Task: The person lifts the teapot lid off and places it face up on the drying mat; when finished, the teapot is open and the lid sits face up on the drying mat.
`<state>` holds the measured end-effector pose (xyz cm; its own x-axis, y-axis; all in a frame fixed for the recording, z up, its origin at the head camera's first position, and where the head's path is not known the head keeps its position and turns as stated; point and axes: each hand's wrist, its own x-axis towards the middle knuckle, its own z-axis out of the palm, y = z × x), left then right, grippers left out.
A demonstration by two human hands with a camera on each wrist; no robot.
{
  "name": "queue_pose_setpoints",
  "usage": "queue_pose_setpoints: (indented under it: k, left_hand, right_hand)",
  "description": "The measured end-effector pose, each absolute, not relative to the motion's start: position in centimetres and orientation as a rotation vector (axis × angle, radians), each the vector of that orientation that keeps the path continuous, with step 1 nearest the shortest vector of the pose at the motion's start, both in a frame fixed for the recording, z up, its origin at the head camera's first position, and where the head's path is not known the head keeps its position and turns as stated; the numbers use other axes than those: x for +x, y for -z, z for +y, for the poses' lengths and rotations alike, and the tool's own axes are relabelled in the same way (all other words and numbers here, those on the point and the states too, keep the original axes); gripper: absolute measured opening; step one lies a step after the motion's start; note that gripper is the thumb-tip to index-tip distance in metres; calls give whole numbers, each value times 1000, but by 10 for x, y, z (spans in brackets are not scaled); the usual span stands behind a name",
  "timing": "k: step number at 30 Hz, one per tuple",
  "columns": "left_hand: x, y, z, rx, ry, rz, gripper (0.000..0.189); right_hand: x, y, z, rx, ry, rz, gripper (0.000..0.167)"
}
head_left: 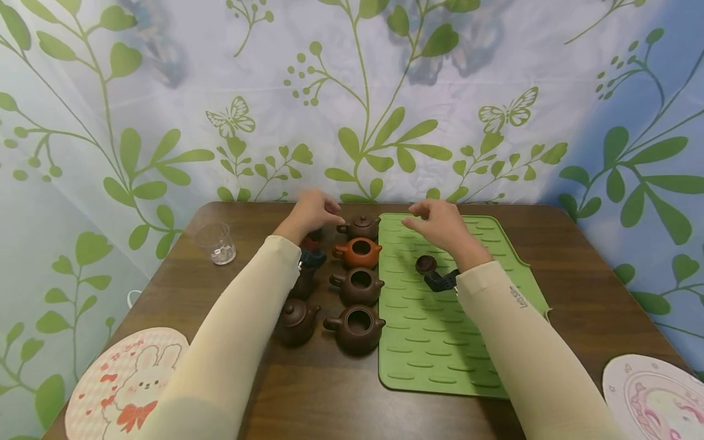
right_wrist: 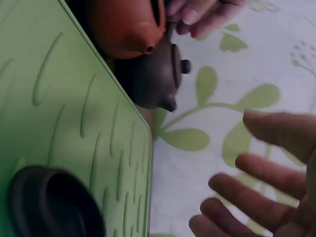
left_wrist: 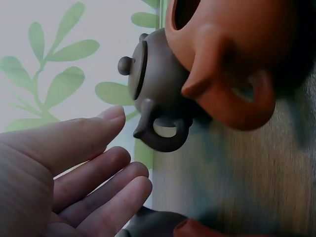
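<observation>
My left hand (head_left: 312,214) hovers beside the handle of a dark brown lidded teapot (head_left: 364,227) at the back, apart from it and holding nothing. In the left wrist view, the thumb and loosely bent fingers (left_wrist: 111,165) stand near that handle. My right hand (head_left: 440,223) is raised over the green mat (head_left: 409,360), fingers spread and nothing in them. An orange teapot (head_left: 354,260) without a lid stands nearer than the lidded one, followed by two lidless dark teapots (head_left: 352,296). A small dark cup-like piece (right_wrist: 32,202) sits on the mat, below my right hand.
Left of that row stands another lidded dark teapot (head_left: 294,324); my left arm partly hides more pots behind it. A clear glass (head_left: 217,244) is at the back left. Round placemats with a rabbit (head_left: 129,379) and a pink picture (head_left: 654,397) lie at the front corners.
</observation>
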<state>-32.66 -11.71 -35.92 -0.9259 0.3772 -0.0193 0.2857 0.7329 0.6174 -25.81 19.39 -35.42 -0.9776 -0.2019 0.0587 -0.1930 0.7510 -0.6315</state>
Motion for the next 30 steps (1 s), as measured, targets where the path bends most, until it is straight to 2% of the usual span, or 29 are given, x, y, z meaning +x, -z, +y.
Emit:
queue_pose_setpoints:
  k: [11, 20, 30]
  left_hand:
    - [-335, 367, -114, 424, -928, 2719, 32]
    - [-336, 373, -115, 393, -912, 2701, 20]
    - [-335, 371, -115, 384, -911, 2683, 17]
  right_hand:
    - [-305, 358, 144, -655, 699, 2820, 59]
    - [-316, 364, 125, -661, 694, 2780, 64]
    - [-320, 372, 121, -635, 666, 2796, 58]
